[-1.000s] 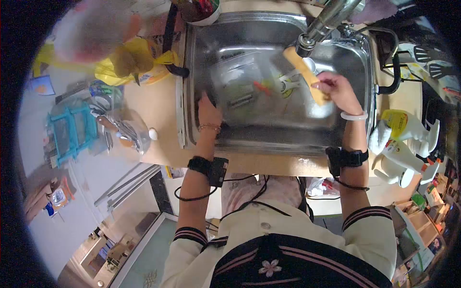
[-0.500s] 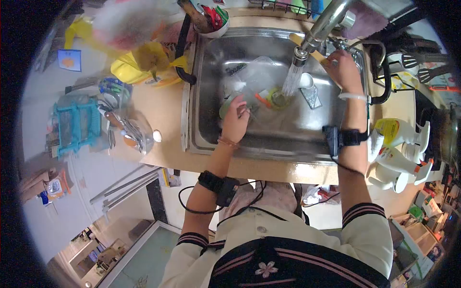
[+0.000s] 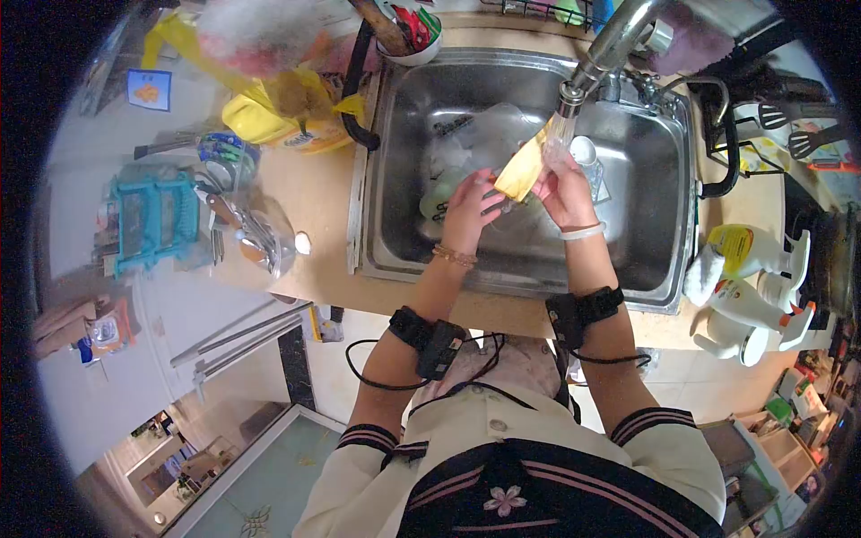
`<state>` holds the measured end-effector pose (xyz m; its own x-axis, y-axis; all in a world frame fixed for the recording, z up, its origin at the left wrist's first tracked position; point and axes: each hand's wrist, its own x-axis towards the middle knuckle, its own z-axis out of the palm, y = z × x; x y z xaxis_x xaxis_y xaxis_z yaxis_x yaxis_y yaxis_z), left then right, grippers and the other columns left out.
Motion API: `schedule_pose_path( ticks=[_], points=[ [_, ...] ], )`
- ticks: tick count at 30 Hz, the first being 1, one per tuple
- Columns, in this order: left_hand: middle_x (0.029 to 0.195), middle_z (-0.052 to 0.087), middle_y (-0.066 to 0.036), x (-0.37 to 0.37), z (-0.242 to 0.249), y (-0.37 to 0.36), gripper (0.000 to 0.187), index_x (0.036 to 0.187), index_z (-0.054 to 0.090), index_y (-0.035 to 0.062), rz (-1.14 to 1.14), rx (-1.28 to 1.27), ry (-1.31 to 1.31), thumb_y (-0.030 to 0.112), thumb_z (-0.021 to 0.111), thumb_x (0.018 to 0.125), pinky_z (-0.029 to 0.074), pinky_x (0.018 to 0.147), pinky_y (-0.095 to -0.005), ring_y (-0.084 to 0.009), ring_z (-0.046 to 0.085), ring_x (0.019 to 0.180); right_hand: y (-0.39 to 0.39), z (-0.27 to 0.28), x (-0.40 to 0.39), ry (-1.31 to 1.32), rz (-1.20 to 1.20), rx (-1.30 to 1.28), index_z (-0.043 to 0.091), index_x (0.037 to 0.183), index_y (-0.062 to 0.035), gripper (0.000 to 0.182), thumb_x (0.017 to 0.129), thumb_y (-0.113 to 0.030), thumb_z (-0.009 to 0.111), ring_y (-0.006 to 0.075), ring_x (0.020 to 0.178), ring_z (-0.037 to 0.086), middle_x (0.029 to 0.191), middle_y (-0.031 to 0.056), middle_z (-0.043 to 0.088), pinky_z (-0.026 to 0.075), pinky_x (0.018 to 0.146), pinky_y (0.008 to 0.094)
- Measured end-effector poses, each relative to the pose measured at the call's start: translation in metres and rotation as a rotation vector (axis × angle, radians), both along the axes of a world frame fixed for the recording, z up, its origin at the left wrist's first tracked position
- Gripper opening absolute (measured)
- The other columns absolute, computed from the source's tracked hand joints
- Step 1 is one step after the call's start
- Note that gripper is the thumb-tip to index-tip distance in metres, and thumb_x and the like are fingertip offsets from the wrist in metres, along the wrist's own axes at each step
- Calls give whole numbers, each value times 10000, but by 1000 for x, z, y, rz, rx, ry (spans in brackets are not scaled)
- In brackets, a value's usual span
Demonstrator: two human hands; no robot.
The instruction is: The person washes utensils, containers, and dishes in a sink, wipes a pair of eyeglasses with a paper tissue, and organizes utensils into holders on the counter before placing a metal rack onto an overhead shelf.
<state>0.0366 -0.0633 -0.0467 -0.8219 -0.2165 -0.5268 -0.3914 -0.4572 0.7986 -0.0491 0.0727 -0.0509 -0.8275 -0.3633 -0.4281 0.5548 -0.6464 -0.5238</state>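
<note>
Under the running faucet [image 3: 571, 94], my right hand [image 3: 567, 190] grips a flat, pale yellow wooden spatula [image 3: 522, 172]. Its broad end slants down to the left, and water runs over its upper part. My left hand [image 3: 466, 211] is beside that broad end, fingers spread and fingertips right at its edge. Below the hands, a light green dish [image 3: 437, 199] lies in the sink [image 3: 646, 242]. A clear plastic container [image 3: 502, 121] rests toward the back. To the right of my right hand stands a small white cup [image 3: 584, 150], partly over a flat patterned piece [image 3: 602, 186].
Spray bottles [image 3: 758, 291] crowd the counter at the right. On the left are a utensil holder [image 3: 269, 247], a teal rack [image 3: 157, 220] and a yellow bag [image 3: 287, 117]. A white bowl [image 3: 420, 54] of packets sits behind the sink, and black spatulas [image 3: 812, 139] hang at the far right.
My right hand has come from the sink's right back corner to the middle, bringing the wooden spatula under the water. The left hand has shifted slightly right, toward it.
</note>
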Motion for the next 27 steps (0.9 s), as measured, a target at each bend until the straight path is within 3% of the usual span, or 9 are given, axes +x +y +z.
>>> schedule_pose_path(
  ticks=[6, 9, 10, 13, 18, 20, 22, 25, 27],
  points=[
    [1189, 453, -109, -1, 9, 13, 452, 1262, 351, 99, 31, 21, -23, 290, 455, 866, 440, 819, -367, -253, 500, 1023, 12, -17, 8, 152, -81, 188, 562, 982, -26, 179, 812, -55, 516, 158, 761, 591, 889, 57, 606, 485, 619, 270],
    [1183, 456, -105, -5, 14, 29, 461, 1247, 358, 101, 35, -113, 59, 268, 513, 846, 443, 802, -343, -231, 501, 1020, 24, -21, 24, 489, 65, 786, 601, 893, -17, 127, 788, -75, 560, 171, 742, 592, 849, 79, 618, 459, 612, 257],
    [1165, 472, -101, -6, 7, 34, 442, 1218, 381, 89, 46, -148, 114, 262, 530, 840, 445, 786, -321, -217, 504, 1015, 21, -18, 31, 721, 9, 1107, 614, 881, -32, 129, 773, -89, 572, 215, 736, 587, 826, 107, 616, 455, 635, 302],
    [1125, 504, -95, -14, -14, 36, 354, 1160, 419, 67, 16, -27, 118, 195, 523, 847, 452, 756, -267, -175, 514, 985, 22, -7, 51, 1204, 117, 1362, 618, 938, -67, 188, 756, -96, 579, 269, 766, 575, 821, 132, 606, 458, 689, 338],
    [1085, 526, -95, -25, -26, 32, 266, 1139, 431, 71, 46, 102, 285, 99, 450, 875, 461, 811, -318, -188, 538, 940, 58, 12, 18, 984, 123, 1346, 628, 920, -49, 191, 778, -151, 552, 301, 863, 577, 935, 157, 609, 446, 773, 348],
    [1088, 522, -97, -30, -20, 36, 258, 1133, 438, 67, -6, 28, 318, 104, 448, 877, 462, 813, -326, -192, 545, 928, 85, 10, -32, 652, -27, 1412, 625, 905, -14, 233, 813, -212, 546, 247, 784, 607, 864, 163, 624, 453, 713, 302],
    [1095, 517, -95, -37, -12, 42, 248, 1124, 446, 61, -33, 22, 317, 106, 444, 879, 459, 819, -330, -193, 550, 916, 102, -15, -85, 674, -297, 1152, 636, 870, -13, 253, 820, -247, 552, 146, 691, 594, 742, 101, 633, 451, 637, 269],
    [1084, 521, -85, -46, -4, 51, 235, 1108, 459, 52, -55, 56, 277, 99, 441, 879, 453, 815, -316, -184, 555, 887, 106, -23, -118, 544, -305, 890, 643, 825, -17, 264, 835, -258, 535, 125, 673, 577, 709, 60, 629, 440, 632, 244],
    [1040, 543, -77, -50, -6, 51, 232, 1100, 466, 51, -89, -15, 279, 87, 446, 872, 457, 785, -290, -171, 558, 859, 115, -20, -131, 638, -255, 1047, 644, 799, -20, 281, 849, -263, 513, 114, 659, 566, 708, 41, 630, 437, 631, 239]
  ],
)
